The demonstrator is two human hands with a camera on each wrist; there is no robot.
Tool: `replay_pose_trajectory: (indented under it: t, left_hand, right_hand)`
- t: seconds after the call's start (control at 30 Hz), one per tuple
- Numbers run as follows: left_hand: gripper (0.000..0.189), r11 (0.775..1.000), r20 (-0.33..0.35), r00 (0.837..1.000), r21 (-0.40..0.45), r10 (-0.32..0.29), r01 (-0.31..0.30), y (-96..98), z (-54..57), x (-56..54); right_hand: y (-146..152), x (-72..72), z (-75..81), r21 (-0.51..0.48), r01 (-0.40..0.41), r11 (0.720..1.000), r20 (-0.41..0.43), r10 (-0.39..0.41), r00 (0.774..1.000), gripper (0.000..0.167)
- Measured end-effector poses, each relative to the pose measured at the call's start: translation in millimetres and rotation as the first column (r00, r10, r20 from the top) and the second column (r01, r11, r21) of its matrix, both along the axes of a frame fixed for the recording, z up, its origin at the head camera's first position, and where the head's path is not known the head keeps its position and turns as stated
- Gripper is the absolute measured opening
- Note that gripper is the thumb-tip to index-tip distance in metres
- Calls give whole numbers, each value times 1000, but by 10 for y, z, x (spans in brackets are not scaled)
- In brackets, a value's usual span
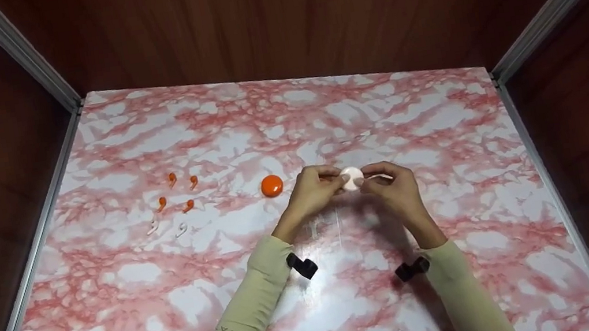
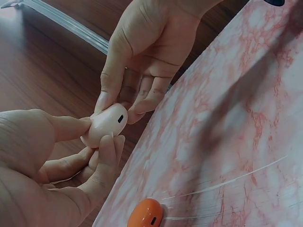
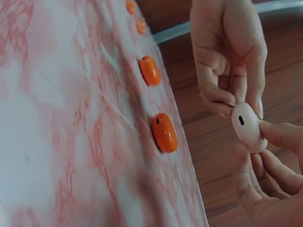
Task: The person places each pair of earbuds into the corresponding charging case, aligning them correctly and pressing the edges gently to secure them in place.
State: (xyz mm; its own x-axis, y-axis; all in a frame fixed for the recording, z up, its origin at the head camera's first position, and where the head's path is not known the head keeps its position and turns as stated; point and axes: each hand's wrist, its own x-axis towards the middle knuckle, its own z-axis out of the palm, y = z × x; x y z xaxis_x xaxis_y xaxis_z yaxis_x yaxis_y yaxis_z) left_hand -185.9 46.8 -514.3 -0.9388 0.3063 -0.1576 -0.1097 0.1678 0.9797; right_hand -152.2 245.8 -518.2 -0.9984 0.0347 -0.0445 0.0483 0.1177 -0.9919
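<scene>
Both hands hold one small white earbud charging case (image 1: 352,178) above the table. My left hand (image 1: 314,189) pinches its left side between thumb and fingers, and my right hand (image 1: 395,185) pinches the right side. In the left wrist view the case (image 2: 106,125) looks closed, with a dark charging port facing the camera. An orange charging case (image 1: 272,186) lies just left of the left hand. The right wrist view shows two orange cases, a nearer one (image 3: 164,133) and a farther one (image 3: 150,71); only one is visible in the head view.
On the left of the marbled table (image 1: 140,305) lie several orange earbuds (image 1: 162,203) and two white ones, including a white earbud (image 1: 181,229). Wooden panels (image 1: 249,20) stand along the back and both sides, with metal rails (image 1: 556,196) at the edges.
</scene>
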Motion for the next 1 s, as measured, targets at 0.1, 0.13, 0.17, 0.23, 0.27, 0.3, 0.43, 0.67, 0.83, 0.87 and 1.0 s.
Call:
replay_pose_trajectory:
  t: [0.1,0.13,0.17,0.23,0.27,0.3,0.43,0.67,0.83,0.87,1.0]
  left_hand:
    - [24,1000,-16,1000,0,1,-1,-29,21,19]
    - [24,1000,-25,1000,0,1,-1,-39,24,24]
    - [24,1000,-36,999,-1,0,0,-49,27,31]
    - [25,1000,-55,998,-14,-4,3,-71,31,46]
    - [25,1000,-60,998,-18,-7,6,-81,32,55]
    - [25,1000,-62,998,-23,-10,8,-91,33,63]
    - [25,999,-60,998,-33,-18,16,-125,41,90]
    - [28,998,7,999,43,-36,36,-140,13,100]
    - [29,999,19,999,37,-39,38,-149,0,106]
    - [29,999,16,999,28,-41,40,-151,-2,107]
    - [29,999,-17,999,-23,-45,45,-161,-10,110]
  right_hand:
    - [-9,0,-1,-16,-13,1000,37,14,999,30]
    - [-13,0,-3,-20,-24,1000,51,25,998,31]
    - [-16,1,-9,-29,-37,999,66,39,997,32]
    - [-26,6,-22,-62,-55,997,99,61,993,34]
    - [-30,10,-29,-83,-64,994,113,73,991,35]
    - [-34,15,-36,-96,-76,992,124,88,988,36]
    - [-55,28,-58,-161,-95,982,150,120,981,37]
    - [-63,39,-94,-114,-118,986,148,134,980,41]
    - [-69,44,-114,-93,-127,988,144,140,980,42]
    - [-70,43,-118,-92,-127,988,141,139,980,41]
    - [-78,49,-121,-81,-130,988,136,141,981,42]
